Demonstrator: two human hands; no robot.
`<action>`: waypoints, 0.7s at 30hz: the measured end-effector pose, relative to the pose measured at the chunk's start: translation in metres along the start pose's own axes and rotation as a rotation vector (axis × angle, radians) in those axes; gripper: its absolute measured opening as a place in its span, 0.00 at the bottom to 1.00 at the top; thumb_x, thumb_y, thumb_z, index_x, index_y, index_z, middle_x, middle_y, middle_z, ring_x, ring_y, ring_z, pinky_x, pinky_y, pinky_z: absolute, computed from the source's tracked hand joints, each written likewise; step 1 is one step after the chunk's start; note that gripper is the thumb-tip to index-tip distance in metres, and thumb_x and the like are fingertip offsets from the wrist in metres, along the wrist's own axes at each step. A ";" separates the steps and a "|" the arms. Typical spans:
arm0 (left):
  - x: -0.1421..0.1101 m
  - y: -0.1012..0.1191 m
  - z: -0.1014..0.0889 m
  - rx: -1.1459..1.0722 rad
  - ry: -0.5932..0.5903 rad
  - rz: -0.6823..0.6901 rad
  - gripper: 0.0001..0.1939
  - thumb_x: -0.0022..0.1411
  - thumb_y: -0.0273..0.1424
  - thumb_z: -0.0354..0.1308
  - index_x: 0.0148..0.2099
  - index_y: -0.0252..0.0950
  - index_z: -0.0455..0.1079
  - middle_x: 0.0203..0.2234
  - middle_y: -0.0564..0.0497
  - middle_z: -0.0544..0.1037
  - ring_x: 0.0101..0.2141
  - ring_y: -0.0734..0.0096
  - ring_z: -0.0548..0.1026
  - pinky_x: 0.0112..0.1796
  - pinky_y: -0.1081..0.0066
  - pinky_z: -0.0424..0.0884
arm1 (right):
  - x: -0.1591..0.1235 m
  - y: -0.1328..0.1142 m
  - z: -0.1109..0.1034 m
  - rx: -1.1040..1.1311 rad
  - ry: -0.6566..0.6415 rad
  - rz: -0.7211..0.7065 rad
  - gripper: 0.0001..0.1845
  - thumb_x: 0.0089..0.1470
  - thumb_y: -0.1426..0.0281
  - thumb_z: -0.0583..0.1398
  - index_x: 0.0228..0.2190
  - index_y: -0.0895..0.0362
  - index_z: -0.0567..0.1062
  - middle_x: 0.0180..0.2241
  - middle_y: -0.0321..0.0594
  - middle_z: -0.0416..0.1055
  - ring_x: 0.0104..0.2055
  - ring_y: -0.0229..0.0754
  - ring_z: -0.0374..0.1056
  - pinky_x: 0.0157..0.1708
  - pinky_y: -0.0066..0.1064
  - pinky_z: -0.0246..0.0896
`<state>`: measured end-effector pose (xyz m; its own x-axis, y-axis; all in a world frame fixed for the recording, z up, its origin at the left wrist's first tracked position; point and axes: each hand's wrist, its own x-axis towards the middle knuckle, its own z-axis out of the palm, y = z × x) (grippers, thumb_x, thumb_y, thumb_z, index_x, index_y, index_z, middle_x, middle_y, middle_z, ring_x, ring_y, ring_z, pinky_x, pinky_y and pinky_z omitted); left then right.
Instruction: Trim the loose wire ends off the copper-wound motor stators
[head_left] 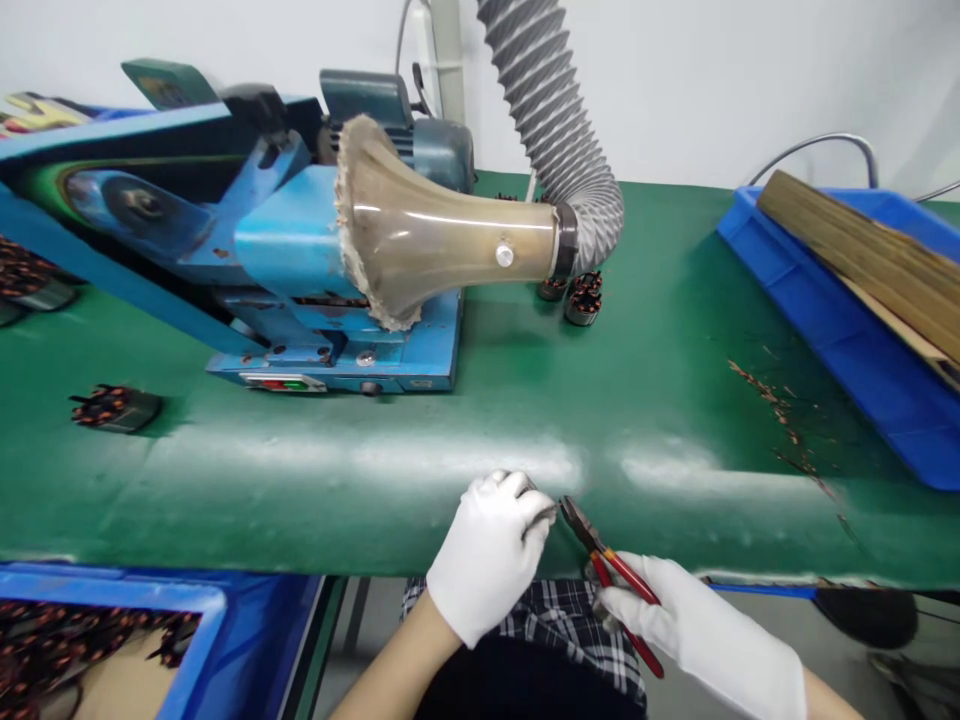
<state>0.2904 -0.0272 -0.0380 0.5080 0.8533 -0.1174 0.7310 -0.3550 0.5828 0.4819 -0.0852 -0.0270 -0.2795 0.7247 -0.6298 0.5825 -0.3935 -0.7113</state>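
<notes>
My left hand [491, 550], in a white glove, is closed with its fingers curled in at the front edge of the green table. Whatever it grips is mostly hidden; only a dark grey edge shows by the fingertips. In my right hand [652, 610], also gloved in white, is a pair of cutting pliers [596, 545] with red handles. The jaws of the pliers point up and left, close to the left fingertips.
A blue belt sander [300, 230] stands at the back left, its cloudy funnel [450, 235] joined to a grey hose [547, 100]. Round metal cores with copper ends [124, 410] sit around it. Wire scraps [784, 415] lie near a blue tray [832, 310]; a blue bin [214, 610] is lower left.
</notes>
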 end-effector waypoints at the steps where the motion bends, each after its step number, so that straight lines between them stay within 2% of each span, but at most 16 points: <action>1: 0.000 0.000 0.000 0.000 0.000 0.003 0.08 0.61 0.28 0.48 0.35 0.40 0.68 0.31 0.52 0.67 0.36 0.66 0.65 0.36 0.67 0.62 | 0.001 -0.001 0.000 -0.036 0.012 0.002 0.15 0.54 0.59 0.51 0.26 0.57 0.66 0.25 0.37 0.68 0.28 0.41 0.61 0.29 0.29 0.57; 3: 0.000 -0.001 0.001 -0.001 -0.001 0.007 0.08 0.61 0.28 0.48 0.36 0.40 0.69 0.31 0.52 0.68 0.36 0.66 0.65 0.36 0.67 0.62 | 0.002 -0.002 0.001 -0.070 0.029 0.005 0.15 0.54 0.59 0.51 0.25 0.57 0.65 0.25 0.37 0.67 0.27 0.41 0.60 0.28 0.29 0.56; 6: -0.001 -0.002 0.002 0.004 -0.008 0.006 0.08 0.61 0.28 0.48 0.36 0.41 0.69 0.32 0.52 0.68 0.36 0.66 0.65 0.36 0.67 0.62 | 0.004 -0.005 0.007 0.017 0.033 0.012 0.15 0.53 0.59 0.51 0.24 0.56 0.64 0.25 0.36 0.66 0.27 0.40 0.59 0.28 0.28 0.55; 12: -0.001 0.000 -0.003 0.059 -0.056 0.031 0.08 0.62 0.28 0.48 0.36 0.41 0.69 0.32 0.51 0.68 0.35 0.65 0.66 0.34 0.66 0.62 | 0.008 -0.005 0.018 0.351 0.110 0.064 0.19 0.50 0.53 0.54 0.23 0.57 0.62 0.21 0.32 0.60 0.25 0.38 0.58 0.27 0.28 0.56; 15: 0.000 -0.006 -0.010 0.084 -0.055 0.066 0.08 0.62 0.28 0.47 0.36 0.41 0.68 0.32 0.51 0.69 0.36 0.64 0.67 0.36 0.66 0.62 | 0.004 -0.003 0.019 0.645 -0.001 0.101 0.20 0.47 0.53 0.58 0.29 0.58 0.65 0.22 0.33 0.64 0.24 0.38 0.63 0.27 0.29 0.59; 17: -0.001 -0.015 -0.017 0.119 0.022 0.047 0.08 0.62 0.29 0.47 0.39 0.41 0.68 0.34 0.51 0.70 0.37 0.65 0.67 0.38 0.65 0.62 | 0.005 -0.003 0.024 0.895 -0.133 0.066 0.20 0.46 0.56 0.61 0.33 0.59 0.67 0.24 0.36 0.67 0.25 0.39 0.66 0.29 0.31 0.62; 19: -0.007 -0.027 -0.026 0.176 0.175 0.010 0.09 0.61 0.31 0.49 0.43 0.40 0.66 0.38 0.49 0.70 0.38 0.63 0.68 0.40 0.64 0.62 | 0.013 -0.007 0.031 1.121 -0.249 -0.021 0.19 0.44 0.60 0.63 0.33 0.60 0.68 0.28 0.41 0.70 0.30 0.43 0.69 0.33 0.35 0.63; 21: -0.018 -0.039 -0.035 0.229 0.330 -0.007 0.11 0.60 0.34 0.50 0.46 0.39 0.65 0.38 0.47 0.71 0.37 0.62 0.69 0.38 0.64 0.63 | 0.029 -0.013 0.034 1.272 -0.281 -0.108 0.17 0.43 0.64 0.65 0.33 0.61 0.70 0.36 0.47 0.70 0.37 0.46 0.69 0.40 0.39 0.62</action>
<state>0.2370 -0.0151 -0.0311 0.3567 0.9194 0.1656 0.8353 -0.3932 0.3843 0.4400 -0.0782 -0.0467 -0.5177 0.7051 -0.4846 -0.5349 -0.7088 -0.4599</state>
